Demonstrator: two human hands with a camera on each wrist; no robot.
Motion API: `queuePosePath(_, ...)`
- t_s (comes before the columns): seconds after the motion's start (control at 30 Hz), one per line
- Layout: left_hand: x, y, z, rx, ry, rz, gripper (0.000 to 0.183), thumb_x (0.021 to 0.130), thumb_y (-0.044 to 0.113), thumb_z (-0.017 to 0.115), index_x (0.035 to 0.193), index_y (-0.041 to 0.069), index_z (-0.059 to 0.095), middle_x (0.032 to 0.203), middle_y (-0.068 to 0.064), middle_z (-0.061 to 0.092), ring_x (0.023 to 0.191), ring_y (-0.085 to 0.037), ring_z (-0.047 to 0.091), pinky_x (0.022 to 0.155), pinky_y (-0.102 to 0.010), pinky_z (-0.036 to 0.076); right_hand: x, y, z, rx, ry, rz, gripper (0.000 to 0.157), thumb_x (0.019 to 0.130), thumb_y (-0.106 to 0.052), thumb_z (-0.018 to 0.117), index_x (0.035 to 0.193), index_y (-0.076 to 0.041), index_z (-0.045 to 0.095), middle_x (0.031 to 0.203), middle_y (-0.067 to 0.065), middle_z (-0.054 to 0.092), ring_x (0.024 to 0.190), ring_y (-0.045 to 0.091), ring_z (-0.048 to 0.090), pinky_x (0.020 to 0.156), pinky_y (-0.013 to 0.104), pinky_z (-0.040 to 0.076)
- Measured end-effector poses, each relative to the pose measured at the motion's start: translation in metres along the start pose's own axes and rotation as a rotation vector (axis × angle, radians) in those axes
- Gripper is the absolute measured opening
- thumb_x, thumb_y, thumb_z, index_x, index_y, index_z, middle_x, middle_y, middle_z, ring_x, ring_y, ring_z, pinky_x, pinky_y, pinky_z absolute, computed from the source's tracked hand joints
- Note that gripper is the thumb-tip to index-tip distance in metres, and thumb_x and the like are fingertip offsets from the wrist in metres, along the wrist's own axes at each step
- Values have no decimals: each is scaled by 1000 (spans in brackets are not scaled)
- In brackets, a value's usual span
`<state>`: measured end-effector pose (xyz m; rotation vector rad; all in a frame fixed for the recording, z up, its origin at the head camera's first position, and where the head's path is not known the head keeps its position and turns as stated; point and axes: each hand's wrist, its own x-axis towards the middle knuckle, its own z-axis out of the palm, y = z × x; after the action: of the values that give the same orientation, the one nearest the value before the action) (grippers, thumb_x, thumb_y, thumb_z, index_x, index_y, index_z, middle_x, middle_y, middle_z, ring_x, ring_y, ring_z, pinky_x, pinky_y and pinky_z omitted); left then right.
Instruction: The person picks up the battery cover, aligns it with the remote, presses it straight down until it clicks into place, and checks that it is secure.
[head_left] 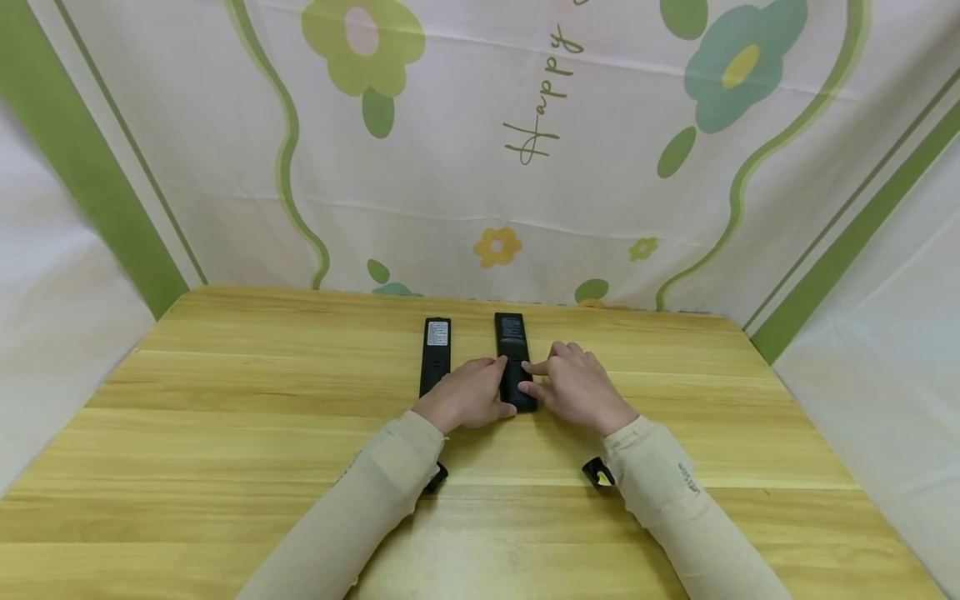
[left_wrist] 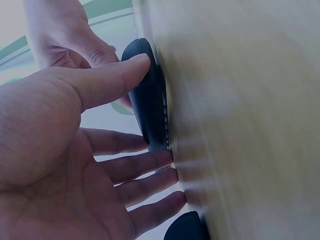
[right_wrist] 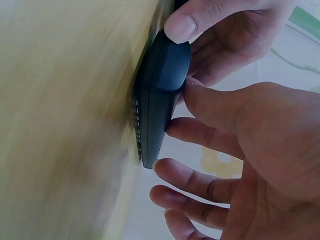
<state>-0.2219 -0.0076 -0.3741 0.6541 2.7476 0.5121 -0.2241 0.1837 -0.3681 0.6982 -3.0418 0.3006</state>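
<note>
A black remote control [head_left: 513, 377] lies face down on the wooden table, its back and printed label upward, between the two hands. My left hand [head_left: 471, 392] holds its near left part, the thumb on the near end and the index finger at the left side; the other fingers spread along the table in the left wrist view. From the right, my right hand [head_left: 577, 385] grips the same remote with thumb and index finger at its edge. Its other fingers are bent and off the remote. The row of buttons faces the tabletop in the right wrist view.
Left of it lies a second black remote control [head_left: 436, 358] with a white label, its near end behind my left hand. A small black object [head_left: 437, 477] shows beside the left sleeve. A black-and-yellow object [head_left: 598, 473] sits by the right sleeve. A flowered cloth [head_left: 450, 167] hangs behind the table.
</note>
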Motion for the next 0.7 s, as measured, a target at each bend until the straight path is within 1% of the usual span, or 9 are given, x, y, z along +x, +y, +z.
queuePosePath(0.27, 0, -3, 1, -20, -3, 2, 84, 98, 40, 69, 160, 2, 27, 158, -18, 39, 142, -32, 43, 113, -46, 40, 1, 3, -1, 18, -8, -31, 42, 97, -38, 71, 130, -13, 71, 104, 9, 65, 98, 28, 57, 80, 45, 47)
queuePosePath(0.43, -3, -7, -7, -57, 7, 7, 86, 97, 42, 69, 161, 5, 25, 159, -17, 37, 144, -32, 40, 112, -51, 40, 2, 7, -1, 36, 0, -40, 41, 97, -35, 70, 131, -13, 71, 105, 10, 66, 99, 28, 57, 84, 47, 47)
queuePosePath(0.53, -7, -12, -16, -69, 48, 6, 85, 97, 43, 69, 161, 6, 27, 159, -16, 37, 144, -33, 39, 113, -52, 38, 1, 9, -1, 45, 15, -50, 39, 98, -34, 70, 130, -12, 71, 107, 11, 66, 99, 29, 59, 85, 48, 48)
queuePosePath(0.6, -10, -18, -23, -69, 92, 4, 83, 97, 42, 68, 160, 5, 29, 159, -17, 37, 144, -33, 38, 114, -51, 36, 0, 11, -3, 52, 34, -55, 39, 97, -34, 70, 129, -11, 71, 109, 12, 67, 100, 29, 60, 86, 48, 49)
queuePosePath(0.7, -17, -32, -30, -51, 172, 7, 79, 98, 40, 68, 159, 4, 31, 158, -19, 38, 144, -35, 38, 115, -51, 36, -3, 16, -5, 54, 83, -63, 40, 97, -32, 71, 129, -9, 71, 114, 14, 67, 103, 32, 61, 87, 51, 50)
